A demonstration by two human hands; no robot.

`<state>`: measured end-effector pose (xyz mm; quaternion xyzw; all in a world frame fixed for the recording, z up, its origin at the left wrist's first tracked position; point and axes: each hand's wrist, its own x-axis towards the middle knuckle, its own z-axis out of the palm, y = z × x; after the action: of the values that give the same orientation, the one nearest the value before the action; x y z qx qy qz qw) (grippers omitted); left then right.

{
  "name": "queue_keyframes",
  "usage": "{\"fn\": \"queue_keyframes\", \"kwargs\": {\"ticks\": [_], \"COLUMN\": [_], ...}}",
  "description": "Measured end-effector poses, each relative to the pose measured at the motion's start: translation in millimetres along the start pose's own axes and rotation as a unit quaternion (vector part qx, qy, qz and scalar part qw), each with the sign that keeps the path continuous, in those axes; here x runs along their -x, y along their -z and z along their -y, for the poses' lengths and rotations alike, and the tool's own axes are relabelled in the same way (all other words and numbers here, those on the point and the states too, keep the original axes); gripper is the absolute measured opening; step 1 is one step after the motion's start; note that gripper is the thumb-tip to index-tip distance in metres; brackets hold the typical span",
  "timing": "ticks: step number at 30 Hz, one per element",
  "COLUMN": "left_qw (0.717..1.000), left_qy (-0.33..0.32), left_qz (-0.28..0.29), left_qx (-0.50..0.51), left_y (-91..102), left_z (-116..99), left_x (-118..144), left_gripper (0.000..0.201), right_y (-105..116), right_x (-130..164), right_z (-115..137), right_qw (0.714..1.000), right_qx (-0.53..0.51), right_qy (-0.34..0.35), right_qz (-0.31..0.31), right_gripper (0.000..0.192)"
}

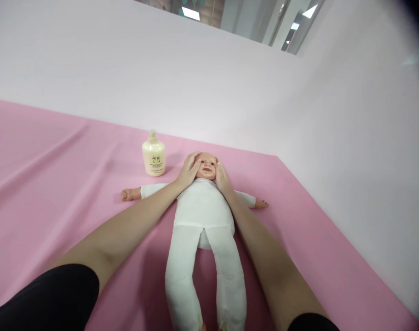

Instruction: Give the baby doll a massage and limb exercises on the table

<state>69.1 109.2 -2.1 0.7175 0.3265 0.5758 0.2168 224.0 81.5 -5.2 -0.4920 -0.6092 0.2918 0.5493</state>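
Note:
A baby doll (205,202) with a white cloth body lies on its back, arms spread out to the sides. My left hand (190,171) rests along one side of the doll's head (206,165), its fingers stretched toward the crown and the thumb by the cheek. Against the other side of the head lies my right hand (223,177), fingers extended and laid flat. Both palms touch the head, leaving the face visible between them. The far fingertips are partly hidden. My forearms run along either side of the doll's torso.
A cream lotion bottle (154,155) with a pump-like top stands upright left of the doll's head. Pink cloth (102,184) with some creases covers the surface. White walls (133,78) rise behind and at the right, with a window (250,20) above.

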Motion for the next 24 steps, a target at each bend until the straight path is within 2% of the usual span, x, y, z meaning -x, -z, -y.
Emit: {"fn": "queue_keyframes", "kwargs": {"ticks": [9, 15, 21, 24], "left_qw": [0.998, 0.999, 0.999, 0.999], "left_qy": [0.040, 0.029, 0.008, 0.012], "left_qz": [-0.021, 0.001, 0.042, 0.047], "left_qx": [0.042, 0.035, -0.014, -0.012], "left_y": [-1.7, -0.2, 2.3, 3.2], "left_z": [1, -1, -4, -7], "left_x": [0, 0, 2, 3], "left_gripper": [0.036, 0.037, 0.067, 0.065], "right_y": [2, 1, 4, 5], "right_x": [-6, 0, 2, 2], "right_z": [-3, 5, 5, 4], "right_qw": [0.999, 1.000, 0.998, 0.998], "right_qx": [-0.024, -0.010, 0.020, 0.026], "right_qy": [0.015, -0.004, 0.002, -0.002], "right_qz": [-0.016, -0.016, 0.054, 0.062], "right_gripper": [0.057, 0.066, 0.080, 0.084]}}
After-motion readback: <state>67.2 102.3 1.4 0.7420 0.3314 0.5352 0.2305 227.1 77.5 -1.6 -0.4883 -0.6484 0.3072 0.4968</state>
